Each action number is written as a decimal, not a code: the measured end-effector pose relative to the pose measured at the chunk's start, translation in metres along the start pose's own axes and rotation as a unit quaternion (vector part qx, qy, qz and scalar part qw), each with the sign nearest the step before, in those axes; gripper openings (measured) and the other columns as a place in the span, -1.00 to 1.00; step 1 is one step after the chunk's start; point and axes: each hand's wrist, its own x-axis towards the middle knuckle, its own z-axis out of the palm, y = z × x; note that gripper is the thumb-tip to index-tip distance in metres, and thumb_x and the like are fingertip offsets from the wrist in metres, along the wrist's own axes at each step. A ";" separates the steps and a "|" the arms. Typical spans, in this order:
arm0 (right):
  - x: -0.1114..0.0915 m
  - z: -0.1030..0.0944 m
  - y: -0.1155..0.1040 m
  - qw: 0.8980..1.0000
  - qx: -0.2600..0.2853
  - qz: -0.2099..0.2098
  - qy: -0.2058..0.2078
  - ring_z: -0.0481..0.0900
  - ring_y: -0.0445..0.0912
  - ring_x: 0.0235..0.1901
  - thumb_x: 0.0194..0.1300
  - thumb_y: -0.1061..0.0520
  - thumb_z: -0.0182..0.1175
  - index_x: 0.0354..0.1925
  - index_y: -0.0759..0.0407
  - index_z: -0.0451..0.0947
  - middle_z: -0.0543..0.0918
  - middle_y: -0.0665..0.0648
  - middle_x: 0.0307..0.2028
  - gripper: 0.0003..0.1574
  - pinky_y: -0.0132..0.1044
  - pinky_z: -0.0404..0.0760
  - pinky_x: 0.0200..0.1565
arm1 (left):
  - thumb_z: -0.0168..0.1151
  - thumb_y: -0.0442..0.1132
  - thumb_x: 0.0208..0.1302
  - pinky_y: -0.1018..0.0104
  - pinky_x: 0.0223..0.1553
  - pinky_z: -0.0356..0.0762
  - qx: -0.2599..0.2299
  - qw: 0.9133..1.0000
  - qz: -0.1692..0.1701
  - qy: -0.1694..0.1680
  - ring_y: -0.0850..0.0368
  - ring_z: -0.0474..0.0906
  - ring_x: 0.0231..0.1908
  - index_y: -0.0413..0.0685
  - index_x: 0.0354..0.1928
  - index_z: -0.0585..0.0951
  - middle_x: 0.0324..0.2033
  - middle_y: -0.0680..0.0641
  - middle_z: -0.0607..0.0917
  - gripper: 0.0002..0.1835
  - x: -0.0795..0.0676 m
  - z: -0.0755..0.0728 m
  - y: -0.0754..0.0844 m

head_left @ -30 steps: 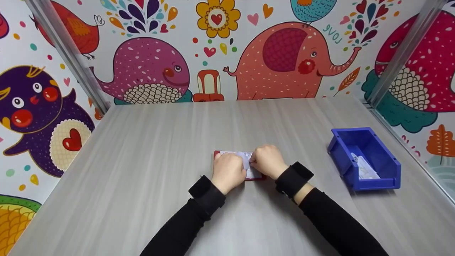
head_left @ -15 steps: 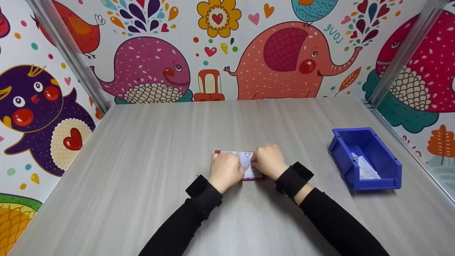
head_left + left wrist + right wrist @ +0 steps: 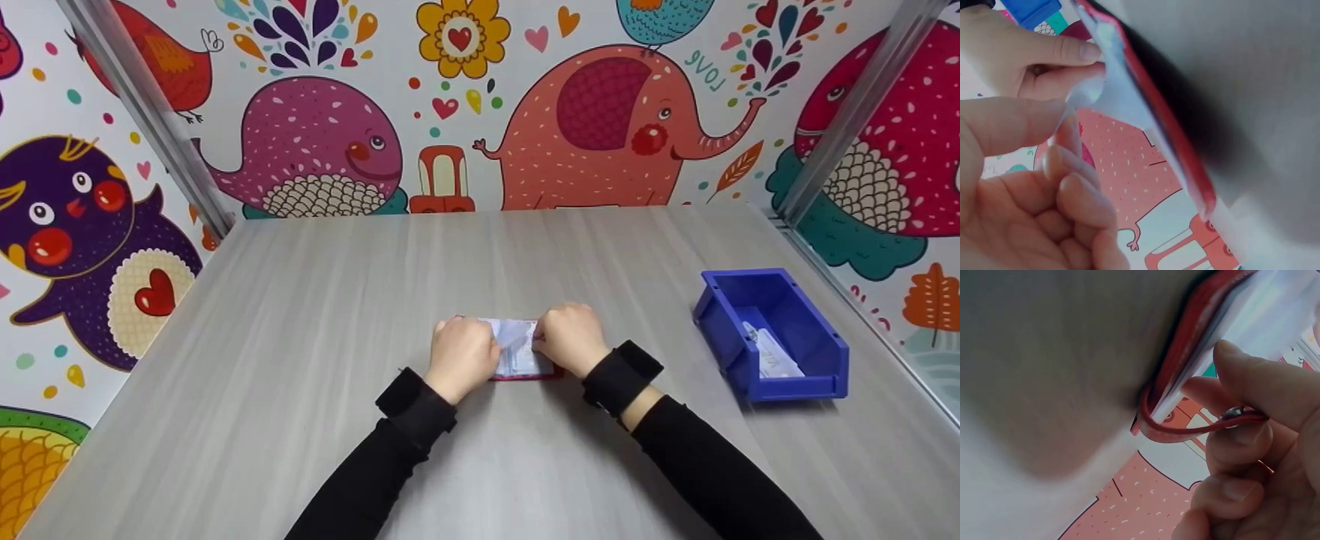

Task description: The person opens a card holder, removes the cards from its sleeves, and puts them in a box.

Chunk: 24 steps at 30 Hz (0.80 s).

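A red-covered card holder (image 3: 531, 365) lies open on the table, with pale, see-through sleeves showing between the hands. My left hand (image 3: 463, 356) pinches a clear plastic sleeve (image 3: 1088, 93) between thumb and forefinger, lifting it off the holder; the other fingers curl loosely. At the opposite side, my right hand (image 3: 571, 341) grips the holder's edge, its thumb on the sleeves. The holder's red strap (image 3: 1176, 435), with a metal snap (image 3: 1234, 413), bends out from the cover and runs up to the right fingers. In the head view both hands hide the holder's ends.
To the right stands a blue plastic bin (image 3: 796, 388) with white cards (image 3: 774, 358) inside. Cartoon-printed walls (image 3: 450, 97) enclose the grey wood-grain table (image 3: 337, 315) at the back and both sides, with metal posts (image 3: 146, 112) at the corners.
My left hand has moved left, drawing the sleeve with it and uncovering more of the holder's middle. The right hand stays nearly still.
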 end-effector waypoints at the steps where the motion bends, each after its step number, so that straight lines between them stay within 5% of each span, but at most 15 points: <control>1: 0.000 0.000 0.000 1.000 -0.001 0.002 -0.003 0.58 0.10 -0.53 -0.10 0.16 0.55 -0.53 0.14 0.77 0.71 0.10 -0.56 -0.87 0.00 0.49 -0.38 | 0.37 -0.22 0.05 0.11 -0.44 0.32 -0.002 1.000 -0.003 -0.002 -0.09 0.54 -0.53 0.00 -0.78 0.42 -0.69 -0.02 0.54 -0.62 0.000 -0.001 -0.001; 18: 0.000 -0.001 -0.001 1.000 0.009 0.012 -0.018 0.60 0.12 -0.47 -0.09 0.13 0.56 -0.49 0.13 0.78 0.73 0.10 -0.51 -0.85 0.02 0.48 -0.29 | 0.28 -0.33 -0.06 0.09 -0.41 0.32 -0.012 0.999 -0.040 0.007 -0.04 0.44 -0.62 0.06 -0.81 0.21 -0.78 0.09 0.28 -0.55 -0.001 -0.010 -0.014; 24: 0.000 0.001 -0.001 1.000 0.007 0.010 -0.014 0.60 0.12 -0.46 -0.08 0.14 0.55 -0.49 0.13 0.78 0.73 0.10 -0.50 -0.86 0.02 0.48 -0.29 | 0.28 -0.35 -0.09 0.12 -0.44 0.28 -0.011 0.998 -0.061 0.000 -0.06 0.46 -0.61 0.05 -0.81 0.24 -0.77 0.07 0.33 -0.59 -0.004 -0.009 -0.018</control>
